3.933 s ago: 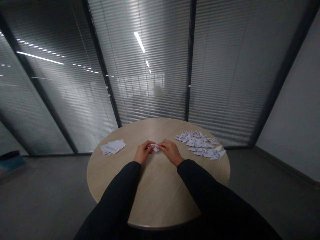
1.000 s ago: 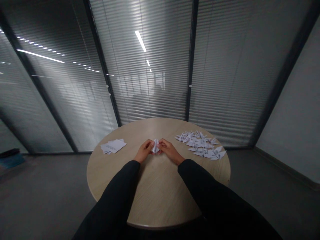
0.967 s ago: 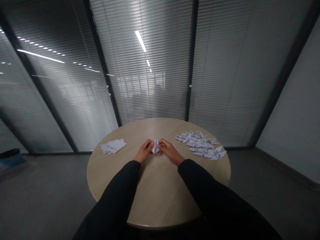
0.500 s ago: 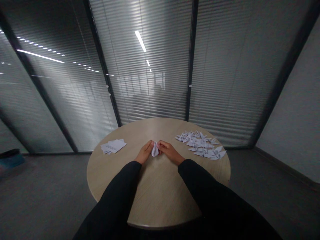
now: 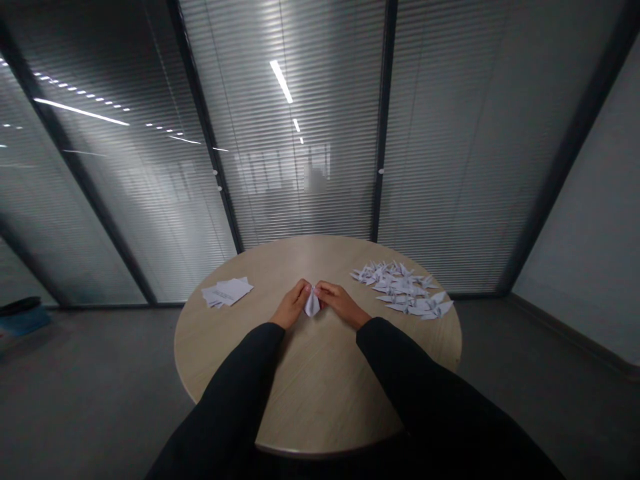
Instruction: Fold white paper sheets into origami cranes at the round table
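A small folded piece of white paper point(image 5: 312, 303), pointed at the top and wider at the bottom, stands between my hands just above the round wooden table point(image 5: 320, 393). My left hand point(image 5: 290, 305) pinches its left side with the fingertips. My right hand point(image 5: 341, 301) holds its right side the same way. The lower edge of the paper is partly hidden by my fingers.
A stack of white paper sheets point(image 5: 227, 292) lies on the table's left side. Several folded origami cranes point(image 5: 403, 290) lie in a loose pile on the right. Behind the table stand glass partitions with blinds point(image 5: 300, 133). A dark-and-blue object point(image 5: 23, 319) sits on the floor at far left.
The paper has narrowed into a slimmer point between my fingers. My hands have drawn closer around it, compared with the wider, looser paper seen earlier.
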Demonstrator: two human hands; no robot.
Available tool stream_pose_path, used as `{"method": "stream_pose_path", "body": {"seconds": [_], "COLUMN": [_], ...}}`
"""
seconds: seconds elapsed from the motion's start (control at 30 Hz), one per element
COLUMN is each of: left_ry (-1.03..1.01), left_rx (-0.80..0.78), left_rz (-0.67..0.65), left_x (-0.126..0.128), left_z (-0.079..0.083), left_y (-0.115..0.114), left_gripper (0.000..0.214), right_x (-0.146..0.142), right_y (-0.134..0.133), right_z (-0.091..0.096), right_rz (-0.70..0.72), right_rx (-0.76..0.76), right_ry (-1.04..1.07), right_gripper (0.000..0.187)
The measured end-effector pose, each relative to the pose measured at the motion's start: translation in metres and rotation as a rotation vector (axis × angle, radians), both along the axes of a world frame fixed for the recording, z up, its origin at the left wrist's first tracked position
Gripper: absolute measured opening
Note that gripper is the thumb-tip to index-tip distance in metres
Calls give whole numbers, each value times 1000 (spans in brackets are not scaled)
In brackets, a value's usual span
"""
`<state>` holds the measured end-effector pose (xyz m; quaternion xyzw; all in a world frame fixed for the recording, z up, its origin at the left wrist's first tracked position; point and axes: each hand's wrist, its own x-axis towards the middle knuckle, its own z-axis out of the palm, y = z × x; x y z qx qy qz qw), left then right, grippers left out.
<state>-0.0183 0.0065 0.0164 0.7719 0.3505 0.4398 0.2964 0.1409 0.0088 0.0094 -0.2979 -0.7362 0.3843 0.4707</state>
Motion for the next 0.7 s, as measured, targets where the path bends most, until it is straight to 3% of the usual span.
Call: {"method": "stream_pose_path", "body": {"seconds": [0.37,0.57,0.7], "left_ry": [5,-117,-70], "left_rx": [-39,-300,-271], "left_rz": [-60,-180,-165], "left_x": [-1,2,3], "left_z": [-2,-6,-11], "left_y": [1,0,3], "left_gripper": [38,40,46], "right_x": [3,4,4], "right_y": [-2,2,3], "right_z": [1,-1,-3], "right_rz": [15,-168,-229], "right_rx": [7,107,108], "right_ry": [-30,-140,-167], "right_gripper": [33,33,29]}}
